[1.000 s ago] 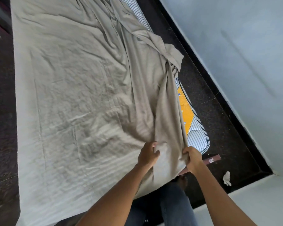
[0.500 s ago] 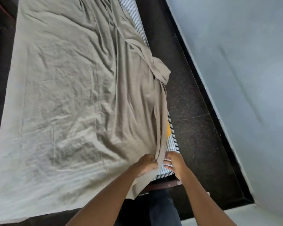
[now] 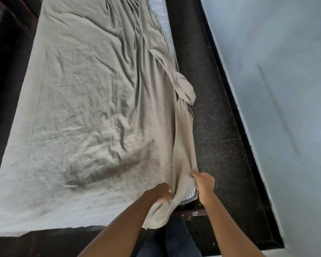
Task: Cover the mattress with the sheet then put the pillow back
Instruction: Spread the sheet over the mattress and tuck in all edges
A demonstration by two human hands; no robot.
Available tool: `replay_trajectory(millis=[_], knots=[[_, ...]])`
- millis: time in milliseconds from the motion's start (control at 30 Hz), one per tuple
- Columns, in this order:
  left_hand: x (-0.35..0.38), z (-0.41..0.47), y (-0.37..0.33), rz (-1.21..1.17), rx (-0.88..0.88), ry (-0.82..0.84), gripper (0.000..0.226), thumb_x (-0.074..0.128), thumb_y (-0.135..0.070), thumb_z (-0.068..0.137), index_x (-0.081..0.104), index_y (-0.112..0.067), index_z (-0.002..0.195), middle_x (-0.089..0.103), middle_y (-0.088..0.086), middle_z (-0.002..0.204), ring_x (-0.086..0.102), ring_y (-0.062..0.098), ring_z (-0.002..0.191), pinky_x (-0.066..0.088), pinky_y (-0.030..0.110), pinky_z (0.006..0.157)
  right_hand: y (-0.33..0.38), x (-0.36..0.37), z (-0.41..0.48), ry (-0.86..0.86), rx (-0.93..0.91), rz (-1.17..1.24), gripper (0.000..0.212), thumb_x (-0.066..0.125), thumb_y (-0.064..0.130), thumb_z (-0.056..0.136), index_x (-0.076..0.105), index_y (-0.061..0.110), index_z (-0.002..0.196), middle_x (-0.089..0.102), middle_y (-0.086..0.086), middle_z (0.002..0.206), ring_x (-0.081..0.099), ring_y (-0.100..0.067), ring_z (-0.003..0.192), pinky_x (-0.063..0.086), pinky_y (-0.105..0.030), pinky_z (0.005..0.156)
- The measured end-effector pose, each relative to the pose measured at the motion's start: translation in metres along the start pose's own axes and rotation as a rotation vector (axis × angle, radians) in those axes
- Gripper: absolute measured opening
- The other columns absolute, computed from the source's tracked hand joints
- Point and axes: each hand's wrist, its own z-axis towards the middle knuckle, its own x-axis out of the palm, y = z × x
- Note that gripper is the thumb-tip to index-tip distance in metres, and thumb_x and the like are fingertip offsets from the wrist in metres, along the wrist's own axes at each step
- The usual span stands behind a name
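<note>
Since half a second ago your right hand (image 3: 204, 183) has taken hold of the sheet (image 3: 93, 108) edge, drawn over the near right corner of the mattress (image 3: 161, 21). Your left hand (image 3: 160, 191) grips bunched fabric beside it. Striped mattress edge exposed farther up.

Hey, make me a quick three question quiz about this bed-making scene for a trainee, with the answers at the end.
1. True or false: the wrinkled beige fabric sheet covers the whole blue-and-white striped mattress.
2. What do the left hand and right hand grip? A: the sheet. B: a pillow. C: nothing.
3. Fill in: bare mattress shows along the person's ____ side.
Key: 1 false, stripes show; 2 A; 3 right.
</note>
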Motion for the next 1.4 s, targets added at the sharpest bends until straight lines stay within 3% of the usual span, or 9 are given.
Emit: replay_trajectory(millis=[133,267,367,567,833,1000,1133,1267,1400], knots=[[0.003,0.001,-0.003,0.031,0.028,-0.145,0.035,0.046,-0.02,0.092,0.051,-0.016,0.126,0.056,0.005,0.123,0.054,0.023,0.113,0.042,0.029,0.085,-0.014,-0.019,-0.009,0.053,-0.079,-0.234,0.047,0.065,0.003,0.078,0.028,0.016,0.052,0.027,-0.001,0.052,0.024,-0.012,0.049,0.018,-0.027,0.047],[0.007,-0.002,-0.019,-0.255,0.137,-0.264,0.017,0.043,-0.016,0.093,0.056,-0.022,0.103,0.056,0.008,0.106,0.054,0.02,0.089,0.04,0.027,0.074,-0.023,-0.017,-0.018,0.207,-0.006,-0.191,0.033,0.062,-0.005,0.074,0.038,0.011,0.058,0.034,-0.01,0.064,0.03,-0.016,0.057,0.021,-0.024,0.045],[0.008,-0.006,-0.03,-0.407,0.152,-0.291,0.024,0.04,-0.029,0.098,0.039,-0.026,0.121,0.059,0.012,0.102,0.054,0.022,0.07,0.037,0.028,0.059,-0.019,-0.011,-0.026,0.357,0.058,-0.162,0.035,0.061,-0.004,0.076,0.038,0.016,0.059,0.042,-0.011,0.064,0.041,-0.019,0.06,0.031,-0.026,0.054],[0.003,0.001,-0.029,-0.467,0.138,-0.281,0.043,0.059,-0.022,0.087,0.042,-0.014,0.126,0.057,0.009,0.111,0.055,0.021,0.09,0.038,0.026,0.07,-0.008,-0.025,-0.037,0.741,0.164,-0.066,0.013,0.06,-0.001,0.085,0.06,0.01,0.091,0.065,-0.014,0.094,0.061,-0.027,0.092,0.051,-0.041,0.084],[-0.003,0.007,-0.055,-0.551,0.155,-0.245,0.016,0.05,-0.015,0.084,0.052,-0.015,0.068,0.048,0.002,0.064,0.05,0.019,0.061,0.036,0.025,0.057,0.008,-0.012,-0.002,0.169,0.184,0.2,0.015,0.047,0.007,0.091,0.062,0.004,0.089,0.057,-0.012,0.076,0.051,-0.023,0.063,0.042,-0.032,0.058],[0.013,0.009,-0.075,-0.325,0.1,-0.075,0.008,0.047,-0.014,0.088,0.053,-0.01,0.086,0.053,0.007,0.086,0.051,0.018,0.069,0.039,0.027,0.06,0.03,-0.014,0.021,0.214,0.23,0.169,0.016,0.056,0.017,0.091,0.066,0.004,0.092,0.065,-0.018,0.092,0.062,-0.032,0.087,0.053,-0.044,0.085],[0.018,0.008,-0.088,-0.278,-0.006,0.025,0.032,0.048,-0.013,0.083,0.052,-0.005,0.113,0.052,0.007,0.077,0.053,0.021,0.069,0.04,0.027,0.058,0.027,-0.047,0.031,0.204,0.088,-0.137,0.019,0.06,0.008,0.088,0.062,-0.002,0.072,0.057,-0.012,0.077,0.053,-0.021,0.068,0.047,-0.028,0.059],[0.014,0.006,-0.105,-0.31,-0.117,0.173,0.015,0.054,-0.016,0.087,0.048,-0.011,0.1,0.052,0.006,0.076,0.056,0.016,0.066,0.052,0.029,0.058,0.017,-0.08,0.048,0.121,0.028,-0.526,0.023,0.067,0.017,0.083,0.066,-0.005,0.089,0.056,-0.01,0.068,0.055,-0.025,0.068,0.052,-0.04,0.069],[0.022,0.016,-0.115,-0.151,-0.092,0.13,0.019,0.053,-0.024,0.09,0.051,-0.016,0.108,0.061,0.011,0.116,0.063,0.024,0.098,0.055,0.035,0.081,0.03,-0.099,0.063,0.295,0.133,-0.714,0.045,0.071,0.017,0.08,0.054,0.002,0.12,0.057,-0.016,0.104,0.056,-0.03,0.089,0.052,-0.039,0.069]])
